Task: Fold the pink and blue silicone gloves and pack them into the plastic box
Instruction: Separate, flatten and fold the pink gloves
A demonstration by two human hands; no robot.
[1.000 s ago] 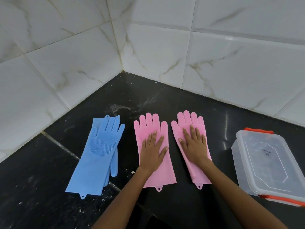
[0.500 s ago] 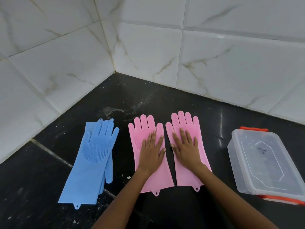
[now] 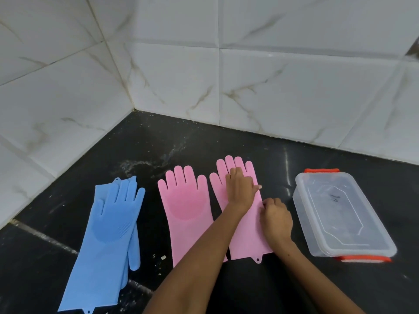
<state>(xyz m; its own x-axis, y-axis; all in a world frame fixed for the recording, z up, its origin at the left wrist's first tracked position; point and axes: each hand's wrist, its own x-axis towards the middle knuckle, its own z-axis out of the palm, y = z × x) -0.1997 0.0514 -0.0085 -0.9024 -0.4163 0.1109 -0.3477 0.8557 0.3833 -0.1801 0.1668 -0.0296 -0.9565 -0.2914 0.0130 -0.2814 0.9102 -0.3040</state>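
Observation:
Two pink silicone gloves lie flat, side by side, on the black counter. The left pink glove (image 3: pixel 186 207) is untouched, bristle palm up. Both my hands are on the right pink glove (image 3: pixel 248 236). My left hand (image 3: pixel 240 189) reaches across onto its palm, fingers bent over the bases of its fingers. My right hand (image 3: pixel 275 219) curls its fingertips at the glove's right edge. The blue gloves (image 3: pixel 108 223) lie stacked at the left. The clear plastic box (image 3: pixel 301 200), lid on and orange clips at both ends, stands to the right.
White marbled tile walls (image 3: pixel 272 87) meet in a corner behind the black counter (image 3: pixel 158 141). Small white crumbs (image 3: pixel 163 257) lie between the blue gloves and the left pink glove.
My left hand left the left pink glove and crossed onto the right one. My right hand slid from that glove's palm to its right edge. The view shifted slightly.

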